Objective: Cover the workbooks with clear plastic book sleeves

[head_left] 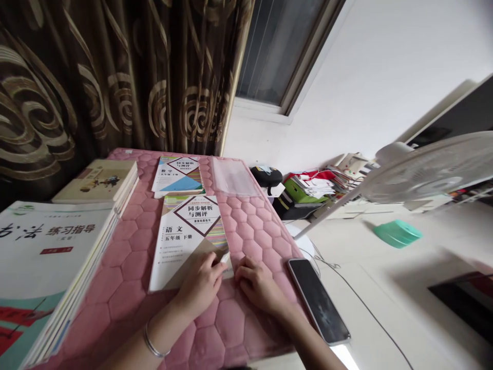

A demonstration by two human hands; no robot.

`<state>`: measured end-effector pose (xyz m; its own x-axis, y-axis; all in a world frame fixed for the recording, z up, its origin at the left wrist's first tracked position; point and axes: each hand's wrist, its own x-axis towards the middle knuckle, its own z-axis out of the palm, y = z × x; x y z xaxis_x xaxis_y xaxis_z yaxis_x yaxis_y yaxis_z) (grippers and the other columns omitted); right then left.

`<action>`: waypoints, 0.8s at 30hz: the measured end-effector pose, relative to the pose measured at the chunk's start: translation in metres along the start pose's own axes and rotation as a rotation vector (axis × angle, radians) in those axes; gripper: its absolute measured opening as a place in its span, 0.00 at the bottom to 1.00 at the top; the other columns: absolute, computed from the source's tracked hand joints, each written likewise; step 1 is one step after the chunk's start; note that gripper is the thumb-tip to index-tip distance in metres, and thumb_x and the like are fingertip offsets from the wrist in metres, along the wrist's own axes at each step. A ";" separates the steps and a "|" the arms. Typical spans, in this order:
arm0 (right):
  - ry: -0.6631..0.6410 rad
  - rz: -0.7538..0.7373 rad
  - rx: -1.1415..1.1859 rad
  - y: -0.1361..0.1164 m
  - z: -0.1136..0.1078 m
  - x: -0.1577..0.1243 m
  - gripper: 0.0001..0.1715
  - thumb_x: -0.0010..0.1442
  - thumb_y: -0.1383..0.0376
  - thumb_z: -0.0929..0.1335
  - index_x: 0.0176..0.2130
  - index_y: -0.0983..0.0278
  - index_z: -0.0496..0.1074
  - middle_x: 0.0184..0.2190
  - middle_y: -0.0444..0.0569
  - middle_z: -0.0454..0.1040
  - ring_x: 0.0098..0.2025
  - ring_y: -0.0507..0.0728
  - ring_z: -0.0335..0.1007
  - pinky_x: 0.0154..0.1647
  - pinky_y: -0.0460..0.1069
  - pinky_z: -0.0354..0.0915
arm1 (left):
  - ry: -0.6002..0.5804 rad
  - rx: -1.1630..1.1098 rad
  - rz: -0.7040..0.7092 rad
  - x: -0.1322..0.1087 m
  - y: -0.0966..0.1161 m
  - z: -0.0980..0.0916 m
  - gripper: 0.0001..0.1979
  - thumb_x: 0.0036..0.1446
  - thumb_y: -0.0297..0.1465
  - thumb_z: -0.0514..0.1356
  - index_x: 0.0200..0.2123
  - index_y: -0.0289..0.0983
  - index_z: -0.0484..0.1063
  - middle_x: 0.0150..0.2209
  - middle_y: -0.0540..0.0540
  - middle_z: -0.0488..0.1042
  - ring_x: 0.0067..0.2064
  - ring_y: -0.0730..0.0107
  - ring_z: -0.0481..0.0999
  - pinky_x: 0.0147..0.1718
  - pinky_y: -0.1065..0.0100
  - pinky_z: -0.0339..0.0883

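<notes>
A Chinese workbook (185, 246) with a white cover lies on the pink quilted mat. My left hand (204, 280) rests over its lower right part with the fingers curled in, and a small whitish bit shows at the fingertips. Whether that is a page corner or a separate thing I cannot tell. Close to the workbook's lower right corner, my right hand (256, 282) lies with its fingers bent inward; what is in them, if anything, is hidden. Behind sits a maths workbook (169, 177), and a clear plastic sleeve (234, 177) lies right of it.
Book stacks stand at left, topped by a calligraphy workbook (57, 241) and a beige book (98, 180). A phone (319, 300) lies by the right edge of the pink mat (246, 226). Beyond are a standing fan (427, 167), cables and a green object (398, 234) on the floor.
</notes>
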<state>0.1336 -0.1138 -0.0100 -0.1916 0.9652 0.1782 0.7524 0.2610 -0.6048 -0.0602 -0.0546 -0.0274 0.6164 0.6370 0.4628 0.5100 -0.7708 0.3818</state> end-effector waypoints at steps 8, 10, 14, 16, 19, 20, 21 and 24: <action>0.002 -0.044 0.006 0.005 -0.002 0.000 0.17 0.56 0.76 0.62 0.40 0.61 0.75 0.38 0.48 0.73 0.37 0.53 0.71 0.39 0.47 0.66 | -0.016 -0.019 -0.016 -0.001 -0.002 0.001 0.14 0.54 0.18 0.58 0.39 0.39 0.75 0.38 0.45 0.70 0.41 0.63 0.73 0.40 0.61 0.74; -0.011 -0.084 -0.053 0.007 -0.002 0.000 0.17 0.54 0.77 0.63 0.37 0.61 0.75 0.37 0.48 0.72 0.38 0.54 0.71 0.40 0.47 0.67 | -0.013 -0.005 -0.002 -0.001 -0.002 0.001 0.14 0.53 0.17 0.58 0.39 0.39 0.75 0.38 0.45 0.70 0.41 0.64 0.73 0.40 0.62 0.74; -0.020 -0.176 -0.086 0.008 -0.008 -0.003 0.16 0.53 0.78 0.62 0.34 0.62 0.73 0.35 0.47 0.72 0.37 0.54 0.70 0.38 0.46 0.67 | 0.007 0.014 0.051 -0.002 -0.004 0.002 0.12 0.54 0.18 0.58 0.34 0.39 0.76 0.36 0.47 0.70 0.38 0.68 0.72 0.38 0.65 0.73; -0.009 -0.204 -0.136 0.005 -0.012 -0.002 0.15 0.58 0.76 0.62 0.39 0.62 0.73 0.37 0.48 0.73 0.37 0.54 0.71 0.36 0.46 0.67 | 0.039 0.019 0.082 -0.002 -0.004 0.003 0.11 0.56 0.18 0.57 0.31 0.38 0.75 0.36 0.47 0.70 0.38 0.69 0.72 0.38 0.67 0.73; -0.056 -0.269 -0.301 0.000 -0.018 0.003 0.14 0.65 0.72 0.60 0.42 0.62 0.73 0.38 0.49 0.74 0.36 0.53 0.71 0.33 0.46 0.67 | 0.072 0.026 0.099 -0.004 -0.006 0.006 0.12 0.56 0.17 0.56 0.29 0.37 0.75 0.36 0.46 0.71 0.37 0.69 0.72 0.37 0.68 0.72; -0.086 -0.300 -0.363 0.000 -0.018 0.005 0.14 0.66 0.72 0.60 0.42 0.61 0.73 0.38 0.48 0.74 0.35 0.53 0.71 0.32 0.46 0.66 | 0.072 0.029 0.097 -0.005 -0.007 0.007 0.12 0.57 0.17 0.56 0.29 0.37 0.75 0.35 0.46 0.71 0.37 0.69 0.72 0.37 0.68 0.72; -0.112 -0.335 -0.421 0.000 -0.019 0.007 0.15 0.67 0.73 0.59 0.41 0.61 0.73 0.38 0.48 0.75 0.35 0.53 0.71 0.30 0.46 0.65 | 0.071 0.031 0.094 -0.005 -0.008 0.008 0.12 0.57 0.18 0.56 0.30 0.37 0.76 0.35 0.47 0.72 0.36 0.69 0.73 0.36 0.68 0.72; -0.149 -0.414 -0.567 0.004 -0.018 0.011 0.15 0.67 0.74 0.59 0.39 0.62 0.72 0.37 0.47 0.74 0.34 0.53 0.69 0.28 0.46 0.63 | 0.077 0.041 0.091 -0.006 -0.009 0.010 0.11 0.58 0.19 0.56 0.32 0.37 0.76 0.34 0.47 0.72 0.35 0.69 0.73 0.35 0.67 0.73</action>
<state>0.1456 -0.1025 0.0034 -0.5856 0.7917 0.1739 0.8032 0.5956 -0.0071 -0.0625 -0.0518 -0.0420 0.6142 0.5615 0.5545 0.4794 -0.8236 0.3030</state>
